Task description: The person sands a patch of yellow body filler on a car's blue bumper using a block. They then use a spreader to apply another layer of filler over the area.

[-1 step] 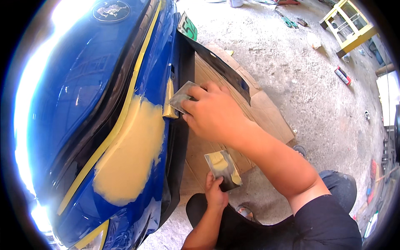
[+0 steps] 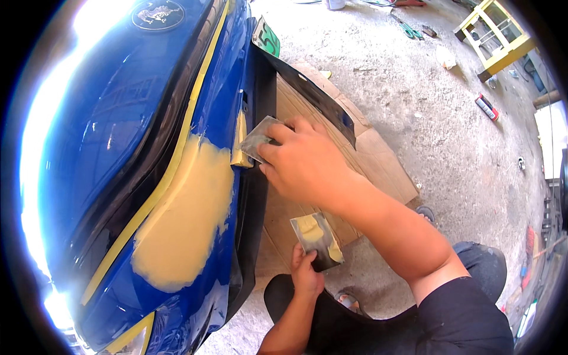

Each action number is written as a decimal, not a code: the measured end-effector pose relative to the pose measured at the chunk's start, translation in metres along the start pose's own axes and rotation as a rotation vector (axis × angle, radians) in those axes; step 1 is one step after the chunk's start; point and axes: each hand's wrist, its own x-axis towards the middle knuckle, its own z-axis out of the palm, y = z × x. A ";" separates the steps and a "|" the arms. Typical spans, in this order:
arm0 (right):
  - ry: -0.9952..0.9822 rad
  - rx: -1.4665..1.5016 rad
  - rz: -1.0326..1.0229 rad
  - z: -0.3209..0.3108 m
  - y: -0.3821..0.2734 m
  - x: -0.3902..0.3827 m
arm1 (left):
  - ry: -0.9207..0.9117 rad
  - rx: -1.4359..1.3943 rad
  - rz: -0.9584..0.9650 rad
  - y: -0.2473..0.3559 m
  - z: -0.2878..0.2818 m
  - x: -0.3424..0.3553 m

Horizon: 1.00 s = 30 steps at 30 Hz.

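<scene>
My right hand [image 2: 302, 157] pinches a thin grey putty spreader [image 2: 255, 137], its flat blade against or just beside a putty-coated strip [image 2: 241, 142] on the bumper's edge. Whether the blade touches there I cannot tell. Lower down, my left hand [image 2: 306, 275] holds a flat putty plate [image 2: 319, 239] with dabs of yellowish filler on it. The blue car bumper [image 2: 204, 121] carries a large smooth patch of the same putty [image 2: 183, 219]. Yellow masking tape [image 2: 190, 127] runs along the seam above that patch.
Flattened cardboard [image 2: 378, 160] lies beneath the bumper on the rough concrete floor [image 2: 384, 94]. A licence plate [image 2: 265, 38] hangs near a dark trim piece [image 2: 319, 89]. Farther right are a red-and-black can [image 2: 487, 107], teal-handled tool [image 2: 411, 31] and yellow-framed stand [image 2: 497, 35].
</scene>
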 end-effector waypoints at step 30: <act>0.174 0.224 0.096 0.003 0.010 -0.002 | 0.020 0.196 0.408 0.010 0.012 0.027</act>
